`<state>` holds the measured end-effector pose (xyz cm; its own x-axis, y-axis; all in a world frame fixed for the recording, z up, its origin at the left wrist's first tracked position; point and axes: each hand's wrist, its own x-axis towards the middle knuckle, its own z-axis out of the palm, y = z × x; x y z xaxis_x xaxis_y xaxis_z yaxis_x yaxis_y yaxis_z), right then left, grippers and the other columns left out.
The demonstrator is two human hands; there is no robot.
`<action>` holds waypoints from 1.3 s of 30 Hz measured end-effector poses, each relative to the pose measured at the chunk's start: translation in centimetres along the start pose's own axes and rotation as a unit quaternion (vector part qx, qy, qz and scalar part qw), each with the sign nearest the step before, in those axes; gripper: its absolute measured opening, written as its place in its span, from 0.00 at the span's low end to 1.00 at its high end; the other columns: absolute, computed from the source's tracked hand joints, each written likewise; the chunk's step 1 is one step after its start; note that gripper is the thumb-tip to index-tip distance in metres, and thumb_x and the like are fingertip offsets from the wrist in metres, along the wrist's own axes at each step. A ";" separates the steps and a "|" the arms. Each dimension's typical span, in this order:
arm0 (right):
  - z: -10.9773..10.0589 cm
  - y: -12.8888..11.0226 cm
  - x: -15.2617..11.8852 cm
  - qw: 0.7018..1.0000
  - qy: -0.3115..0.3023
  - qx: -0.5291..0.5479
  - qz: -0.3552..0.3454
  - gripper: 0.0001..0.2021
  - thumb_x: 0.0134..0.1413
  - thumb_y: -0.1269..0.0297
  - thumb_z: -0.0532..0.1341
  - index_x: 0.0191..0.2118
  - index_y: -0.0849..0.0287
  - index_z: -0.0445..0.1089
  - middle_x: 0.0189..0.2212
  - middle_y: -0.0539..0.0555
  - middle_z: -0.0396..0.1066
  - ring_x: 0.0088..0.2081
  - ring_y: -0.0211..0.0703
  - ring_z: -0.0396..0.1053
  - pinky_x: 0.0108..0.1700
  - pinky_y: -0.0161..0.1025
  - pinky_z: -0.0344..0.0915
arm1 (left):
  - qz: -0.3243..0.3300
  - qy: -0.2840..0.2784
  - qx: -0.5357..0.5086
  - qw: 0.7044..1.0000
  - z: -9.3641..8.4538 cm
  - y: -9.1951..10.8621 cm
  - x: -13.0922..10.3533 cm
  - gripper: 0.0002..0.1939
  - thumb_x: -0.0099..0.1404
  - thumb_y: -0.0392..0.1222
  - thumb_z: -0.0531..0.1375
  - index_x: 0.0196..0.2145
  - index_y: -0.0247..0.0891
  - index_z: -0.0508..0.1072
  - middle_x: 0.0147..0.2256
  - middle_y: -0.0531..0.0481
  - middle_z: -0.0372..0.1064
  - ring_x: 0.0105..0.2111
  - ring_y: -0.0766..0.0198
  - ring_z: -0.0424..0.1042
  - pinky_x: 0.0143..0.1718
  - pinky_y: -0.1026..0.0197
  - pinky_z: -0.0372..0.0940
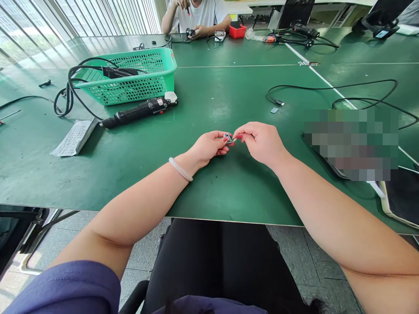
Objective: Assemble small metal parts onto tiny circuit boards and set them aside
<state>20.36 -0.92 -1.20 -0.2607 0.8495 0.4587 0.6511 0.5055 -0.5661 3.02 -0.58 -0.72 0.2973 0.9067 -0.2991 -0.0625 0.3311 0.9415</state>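
Over the green table (209, 192), near its front edge, both my hands meet at a small grey, board-like part (228, 138). My left hand (207, 149) pinches this part between thumb and fingertips. From the other side, my right hand (262, 141) has its thumb and index finger closed at the part's right edge, on a tiny metallic piece (234, 139). What exactly that piece is, I cannot make out. A cable end (279, 103) and a small flat chip-like piece (274, 110) lie beyond my right hand.
To the left stand a green basket (140, 89) with cables, a black electric screwdriver (137, 112) and a folded paper bundle (76, 137). A blurred-out item (352, 146) and a dark device (404, 192) lie right. Across sits a person (209, 11) beside a red bin (237, 32).
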 end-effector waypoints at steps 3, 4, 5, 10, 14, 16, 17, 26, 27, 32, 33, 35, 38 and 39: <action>0.2 0.0 0.0 0.999 0.000 -0.015 -0.038 0.12 0.57 0.71 0.56 0.30 0.53 0.77 0.31 0.52 0.76 0.35 0.43 0.72 0.39 0.43 0.67 | 0.001 -0.019 0.027 0.999 0.1 0.0 0.0 0.06 0.69 0.31 0.55 0.34 0.31 0.71 0.29 0.49 0.72 0.22 0.75 0.63 0.32 0.64 0.61; 0.2 0.0 0.0 0.999 -0.001 -0.016 -0.046 0.12 0.57 0.71 0.56 0.31 0.52 0.77 0.31 0.52 0.76 0.35 0.44 0.72 0.40 0.43 0.67 | 0.001 -0.026 0.037 0.999 0.1 -0.1 0.0 0.06 0.69 0.31 0.55 0.34 0.31 0.71 0.29 0.49 0.73 0.22 0.75 0.63 0.32 0.64 0.61; 0.2 0.0 0.0 0.998 -0.003 -0.016 -0.053 0.12 0.57 0.71 0.56 0.31 0.52 0.77 0.31 0.52 0.76 0.36 0.44 0.72 0.40 0.43 0.67 | 0.001 -0.032 0.046 0.998 0.1 -0.1 0.0 0.07 0.69 0.31 0.54 0.34 0.31 0.71 0.30 0.49 0.73 0.22 0.75 0.63 0.32 0.64 0.61; 0.4 -0.2 -0.2 0.998 0.004 -0.005 -0.064 0.12 0.57 0.71 0.57 0.31 0.53 0.77 0.32 0.52 0.76 0.35 0.43 0.72 0.40 0.43 0.68 | 0.006 -0.053 0.066 0.996 0.0 -0.1 -0.1 0.09 0.69 0.30 0.53 0.34 0.31 0.72 0.31 0.48 0.73 0.23 0.75 0.63 0.33 0.64 0.62; 0.6 -0.3 -0.2 0.998 0.013 -0.015 -0.063 0.12 0.57 0.71 0.57 0.32 0.52 0.78 0.32 0.51 0.77 0.36 0.44 0.72 0.40 0.43 0.68 | 0.002 -0.066 0.047 0.997 0.0 -0.1 0.0 0.07 0.68 0.28 0.54 0.34 0.30 0.71 0.29 0.49 0.73 0.22 0.76 0.64 0.31 0.66 0.62; 0.6 -0.3 -0.1 0.998 0.015 -0.020 -0.061 0.12 0.57 0.70 0.57 0.33 0.52 0.78 0.33 0.51 0.77 0.37 0.44 0.73 0.41 0.44 0.69 | -0.002 -0.070 0.028 0.997 0.0 -0.2 0.0 0.06 0.68 0.28 0.55 0.34 0.30 0.71 0.28 0.50 0.73 0.22 0.76 0.65 0.31 0.66 0.63; 0.6 -0.4 -0.1 0.998 0.016 -0.022 -0.061 0.12 0.57 0.70 0.57 0.33 0.52 0.78 0.33 0.51 0.77 0.37 0.44 0.72 0.41 0.44 0.69 | -0.004 -0.074 0.017 0.997 0.0 -0.2 0.0 0.06 0.68 0.28 0.55 0.34 0.30 0.71 0.28 0.50 0.73 0.23 0.77 0.65 0.32 0.67 0.63; 0.6 -0.5 -0.2 0.998 0.047 -0.011 -0.030 0.12 0.58 0.70 0.56 0.34 0.52 0.78 0.33 0.52 0.77 0.37 0.45 0.73 0.40 0.44 0.68 | -0.023 -0.096 -0.025 0.995 -0.2 -0.3 0.1 0.04 0.67 0.29 0.57 0.35 0.31 0.71 0.30 0.49 0.74 0.24 0.76 0.66 0.33 0.67 0.64; 0.5 -0.5 -0.1 0.998 0.054 -0.006 -0.022 0.13 0.58 0.70 0.56 0.35 0.52 0.78 0.33 0.53 0.77 0.37 0.45 0.73 0.40 0.44 0.68 | -0.027 -0.094 -0.030 0.995 -0.2 -0.3 0.0 0.04 0.67 0.29 0.57 0.35 0.31 0.71 0.30 0.49 0.74 0.24 0.76 0.67 0.34 0.66 0.64; 0.3 -0.7 -0.1 0.998 0.055 0.011 0.004 0.09 0.56 0.67 0.60 0.34 0.53 0.78 0.31 0.53 0.76 0.32 0.43 0.71 0.35 0.43 0.67 | -0.029 -0.056 -0.050 0.997 0.0 0.0 -0.1 0.05 0.68 0.28 0.55 0.35 0.31 0.69 0.29 0.51 0.72 0.24 0.76 0.67 0.35 0.65 0.64; 0.3 -0.8 -0.2 0.999 0.049 0.015 0.005 0.07 0.55 0.67 0.61 0.33 0.53 0.78 0.30 0.53 0.76 0.30 0.42 0.69 0.34 0.42 0.66 | -0.026 -0.050 -0.054 0.997 0.0 0.0 -0.2 0.05 0.68 0.27 0.55 0.35 0.31 0.69 0.28 0.52 0.71 0.24 0.76 0.67 0.35 0.66 0.63; 0.3 -0.9 -0.2 0.999 0.034 0.024 0.007 0.05 0.53 0.65 0.63 0.32 0.53 0.78 0.30 0.52 0.76 0.28 0.41 0.68 0.33 0.42 0.65 | -0.023 -0.042 -0.059 0.997 0.1 0.0 -0.2 0.06 0.68 0.26 0.54 0.35 0.31 0.69 0.25 0.54 0.68 0.24 0.76 0.67 0.35 0.66 0.63; 0.4 -0.9 -0.3 0.999 0.024 0.025 0.004 0.06 0.54 0.63 0.63 0.31 0.53 0.78 0.30 0.52 0.75 0.29 0.41 0.67 0.32 0.42 0.64 | -0.025 -0.040 -0.060 0.997 0.1 0.1 -0.2 0.05 0.68 0.26 0.54 0.36 0.31 0.68 0.25 0.54 0.68 0.24 0.76 0.67 0.35 0.66 0.63; 0.5 -0.8 -0.3 0.999 0.025 0.023 0.002 0.06 0.55 0.62 0.63 0.30 0.53 0.78 0.30 0.52 0.75 0.29 0.41 0.67 0.32 0.42 0.64 | -0.025 -0.040 -0.060 0.997 0.1 0.1 -0.2 0.05 0.68 0.27 0.54 0.36 0.31 0.68 0.25 0.54 0.68 0.24 0.76 0.67 0.36 0.66 0.63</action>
<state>19.56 -1.51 -1.17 -0.2210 0.8432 0.4901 0.6188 0.5097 -0.5978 3.03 -0.79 -0.51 0.3771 0.8662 -0.3279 -0.1570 0.4087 0.8991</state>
